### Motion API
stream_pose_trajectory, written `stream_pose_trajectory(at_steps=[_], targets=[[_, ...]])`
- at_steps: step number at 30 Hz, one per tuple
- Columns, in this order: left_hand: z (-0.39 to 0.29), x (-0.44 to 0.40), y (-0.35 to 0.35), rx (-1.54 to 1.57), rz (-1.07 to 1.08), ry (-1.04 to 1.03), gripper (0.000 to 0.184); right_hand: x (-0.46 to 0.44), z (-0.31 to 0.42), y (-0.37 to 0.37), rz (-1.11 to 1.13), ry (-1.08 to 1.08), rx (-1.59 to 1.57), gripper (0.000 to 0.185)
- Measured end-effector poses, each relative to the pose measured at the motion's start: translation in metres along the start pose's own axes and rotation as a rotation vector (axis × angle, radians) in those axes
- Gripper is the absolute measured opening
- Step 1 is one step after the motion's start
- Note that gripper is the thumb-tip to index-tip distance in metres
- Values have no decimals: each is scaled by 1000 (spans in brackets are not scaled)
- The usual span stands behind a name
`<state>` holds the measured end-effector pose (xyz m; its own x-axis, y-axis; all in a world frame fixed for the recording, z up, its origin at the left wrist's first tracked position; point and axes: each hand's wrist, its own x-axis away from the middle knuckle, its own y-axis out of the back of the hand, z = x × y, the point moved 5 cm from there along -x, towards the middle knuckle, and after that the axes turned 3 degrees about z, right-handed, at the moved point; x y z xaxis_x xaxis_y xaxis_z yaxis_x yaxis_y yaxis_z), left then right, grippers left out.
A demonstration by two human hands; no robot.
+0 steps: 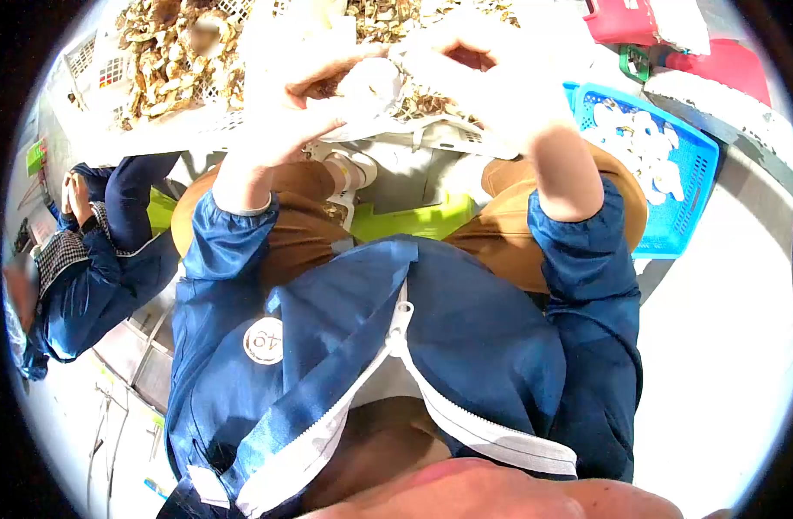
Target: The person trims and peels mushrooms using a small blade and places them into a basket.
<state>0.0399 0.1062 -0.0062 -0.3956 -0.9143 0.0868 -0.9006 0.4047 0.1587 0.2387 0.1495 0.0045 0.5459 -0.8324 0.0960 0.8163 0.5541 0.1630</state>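
My left hand [284, 112] is raised over the near edge of a white crate [180, 143], its thumb and fingers curved around a pale round piece [372, 85] that looks like a mushroom cap. Strong glare washes out the detail. My right hand [491, 82] is close to the right side of the same piece, with its fingers curled in. What those fingers hold, if anything, is lost in the brightness. Brown and cream mushroom-like pieces [176, 73] lie in the crate, around and beyond both hands.
To my right stands a blue basket [695, 186] holding several white pieces [638, 143]. Red containers [716, 69] are behind it. A lime-green object [414, 221] shows between my knees. On the left another person [93, 251] sits with hands together.
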Motion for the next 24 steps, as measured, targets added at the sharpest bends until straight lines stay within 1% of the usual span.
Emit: stream_pose_trajectory(at_steps=[1,2,5,6,8,9,12,15,18,20,21,23,24], targets=[[-1,-1,0,105,-17,-11,51,-2,-7,2,-16,-56,-115,12],[2,2,4,155,20,41,56,-4,-18,1,-30,-27,-336,12],[13,3,7,266,28,-44,59,-1,16,3,63,-265,-295,12],[14,3,6,301,31,-46,61,0,20,3,61,-164,-301,9],[15,2,5,371,40,-49,64,2,21,1,79,-174,-366,9],[15,2,4,358,35,-31,64,3,21,1,89,-180,-397,8],[15,1,3,309,25,48,60,2,22,1,17,376,110,12],[12,0,0,238,34,141,55,4,15,-4,-31,457,84,15],[11,0,-2,142,34,164,53,7,19,-5,-14,468,248,14],[9,-1,-5,58,35,166,53,6,17,-9,24,398,348,12],[10,0,-6,76,41,179,53,6,16,-10,42,362,398,12],[12,0,-7,113,51,203,53,3,13,-7,-17,287,419,13],[12,0,-6,194,50,197,55,1,12,-6,-46,249,428,13]])
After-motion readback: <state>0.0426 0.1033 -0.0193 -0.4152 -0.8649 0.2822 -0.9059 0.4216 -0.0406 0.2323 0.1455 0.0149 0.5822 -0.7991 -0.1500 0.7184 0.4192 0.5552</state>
